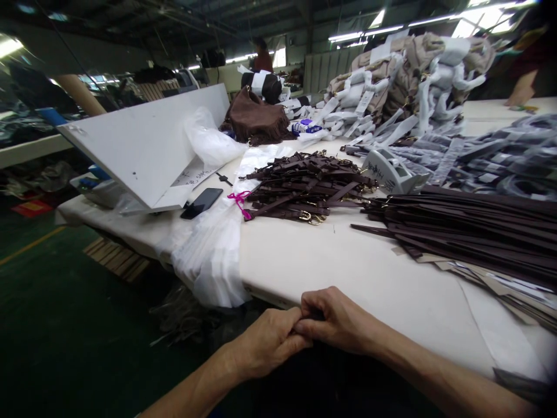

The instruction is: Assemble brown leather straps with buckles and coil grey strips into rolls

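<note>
My left hand (272, 342) and my right hand (335, 322) meet at the front edge of the table, fingers curled and pressed together. Both are closed; whatever may be between their fingertips is too small or hidden to make out. Beyond them on the white tabletop (296, 255) lies a heap of dark brown straps (308, 180) with gold buckles. A bright pink tie (239, 200) sits at the heap's left end. To the right, long dark brown strips (470, 232) are stacked in a bundle.
Clear plastic bags (211, 261) hang over the table's edge. A black phone (202, 202) lies beside a tilted white board (148, 151). Behind are a brown fringed bag (259, 116), a tape dispenser (387, 171), wrapped bags (404, 81) and wrapped straps (513, 154). Another person's arm (522, 90) shows far right.
</note>
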The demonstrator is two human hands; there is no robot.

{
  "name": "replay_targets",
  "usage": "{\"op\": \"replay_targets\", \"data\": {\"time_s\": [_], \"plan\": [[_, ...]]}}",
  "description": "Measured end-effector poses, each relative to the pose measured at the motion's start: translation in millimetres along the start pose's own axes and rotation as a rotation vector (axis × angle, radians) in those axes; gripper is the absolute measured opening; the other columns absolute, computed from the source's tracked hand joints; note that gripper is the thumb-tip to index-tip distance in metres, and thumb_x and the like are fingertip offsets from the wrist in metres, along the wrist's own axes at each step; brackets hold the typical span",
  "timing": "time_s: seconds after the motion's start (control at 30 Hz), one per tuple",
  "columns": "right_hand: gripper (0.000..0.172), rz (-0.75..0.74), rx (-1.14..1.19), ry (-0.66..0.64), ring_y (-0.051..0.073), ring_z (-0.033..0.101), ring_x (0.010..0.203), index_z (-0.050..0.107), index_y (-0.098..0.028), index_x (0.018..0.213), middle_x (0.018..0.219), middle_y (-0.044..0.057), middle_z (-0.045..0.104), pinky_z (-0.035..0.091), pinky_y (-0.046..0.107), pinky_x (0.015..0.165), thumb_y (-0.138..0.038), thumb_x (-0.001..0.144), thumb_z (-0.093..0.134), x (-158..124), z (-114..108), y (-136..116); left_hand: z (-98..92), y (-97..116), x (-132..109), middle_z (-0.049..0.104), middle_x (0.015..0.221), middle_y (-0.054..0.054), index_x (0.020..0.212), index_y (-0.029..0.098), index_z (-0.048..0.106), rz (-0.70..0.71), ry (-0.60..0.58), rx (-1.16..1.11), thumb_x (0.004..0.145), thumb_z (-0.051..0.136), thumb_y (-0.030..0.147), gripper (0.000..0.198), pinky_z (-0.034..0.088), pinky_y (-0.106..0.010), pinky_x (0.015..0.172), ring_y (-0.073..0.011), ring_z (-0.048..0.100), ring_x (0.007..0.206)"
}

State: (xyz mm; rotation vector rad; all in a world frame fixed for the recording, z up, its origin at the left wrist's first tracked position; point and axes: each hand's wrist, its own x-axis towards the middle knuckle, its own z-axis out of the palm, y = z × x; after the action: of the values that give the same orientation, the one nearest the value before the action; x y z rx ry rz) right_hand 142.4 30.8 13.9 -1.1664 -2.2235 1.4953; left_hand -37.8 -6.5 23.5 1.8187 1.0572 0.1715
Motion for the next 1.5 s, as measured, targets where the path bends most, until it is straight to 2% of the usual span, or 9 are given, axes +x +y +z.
{"op": "replay_targets", "data": {"time_s": [0.1,0.27,0.47,0.63,0.77,1.07,1.17,1.33,1.5], "plan": [[0.015,-0.054,0.018,-0.033,0.007,0.04,0.052,0.057,-0.015,0.068,0.055,-0.006,0.048,0.026,0.018,0.046,-0.028,0.075,0.061,-4,-5,-1,-2.0,-7,-6,0.06,0.103,-0.001,0.116,0.019,0.047,-0.002,0.039,-0.063,0.079,0.06,0.037,0.043,0.04,-0.022,0.078,-0.0151,0.055,0.091],[0.018,-0.09,0.001,-0.091,0.009,0.047,0.057,0.067,-0.017,0.083,0.063,-0.003,0.058,0.031,0.019,0.051,-0.032,0.079,0.059,-11,-14,-2,-0.8,-18,-13,0.059,0.084,0.0,0.091,0.015,0.054,-0.028,0.03,0.095,0.089,0.043,0.037,0.025,0.038,-0.02,0.065,-0.0117,0.052,0.073],[0.02,-0.022,0.115,-0.093,0.009,0.041,0.053,0.069,-0.014,0.081,0.061,-0.002,0.056,0.03,0.02,0.049,-0.023,0.08,0.052,-1,8,4,18.7,-17,-5,0.061,0.089,-0.007,0.091,0.013,0.053,-0.043,0.161,0.302,0.091,0.037,0.034,0.026,0.041,-0.029,0.075,-0.0187,0.055,0.083],[0.02,-0.085,0.141,-0.063,0.009,0.041,0.055,0.068,-0.014,0.08,0.061,-0.003,0.052,0.03,0.02,0.051,-0.024,0.082,0.051,0,14,10,4.1,-15,-15,0.061,0.105,-0.005,0.121,0.018,0.041,0.047,0.175,-0.163,0.087,0.046,0.035,0.038,0.042,-0.027,0.083,-0.0152,0.056,0.093],[0.019,-0.102,0.111,-0.1,0.008,0.037,0.052,0.066,-0.014,0.08,0.057,-0.005,0.046,0.028,0.019,0.048,-0.026,0.082,0.052,-2,7,7,-9.4,-19,-22,0.063,0.094,-0.004,0.103,0.013,0.053,-0.083,0.168,-0.397,0.088,0.045,0.033,0.026,0.042,-0.021,0.072,-0.0122,0.057,0.083],[0.019,-0.111,0.008,-0.095,0.007,0.037,0.052,0.064,-0.015,0.073,0.056,-0.005,0.045,0.028,0.019,0.048,-0.028,0.081,0.054,-2,18,6,0.6,-10,-16,0.056,0.074,0.001,0.081,0.014,0.053,-0.002,0.224,-0.024,0.089,0.039,0.028,0.021,0.035,-0.02,0.063,-0.0095,0.049,0.068],[0.019,-0.123,0.041,-0.057,0.008,0.04,0.053,0.064,-0.015,0.074,0.058,-0.005,0.049,0.031,0.019,0.05,-0.028,0.082,0.053,1,20,5,0.3,-10,-15,0.058,0.087,-0.001,0.098,0.015,0.05,0.024,0.247,-0.073,0.086,0.047,0.031,0.02,0.038,-0.021,0.071,-0.0113,0.051,0.078],[0.017,-0.132,0.045,-0.114,0.01,0.05,0.061,0.064,-0.017,0.086,0.069,-0.002,0.06,0.035,0.018,0.053,-0.031,0.082,0.056,-3,-15,-4,-8.2,-20,-14,0.053,0.075,0.002,0.083,0.015,0.054,-0.033,0.092,-0.005,0.083,0.053,0.038,0.023,0.036,-0.02,0.062,-0.0094,0.047,0.068],[0.01,-0.035,-0.247,-0.156,0.008,0.04,0.05,0.062,-0.017,0.081,0.058,-0.004,0.051,0.026,0.019,0.044,-0.026,0.077,0.059,-11,-51,-18,-4.1,-19,-8,0.049,0.065,0.004,0.079,0.014,0.052,-0.062,0.064,-0.168,0.084,0.051,0.039,0.026,0.034,-0.018,0.056,-0.0073,0.045,0.06]]}}
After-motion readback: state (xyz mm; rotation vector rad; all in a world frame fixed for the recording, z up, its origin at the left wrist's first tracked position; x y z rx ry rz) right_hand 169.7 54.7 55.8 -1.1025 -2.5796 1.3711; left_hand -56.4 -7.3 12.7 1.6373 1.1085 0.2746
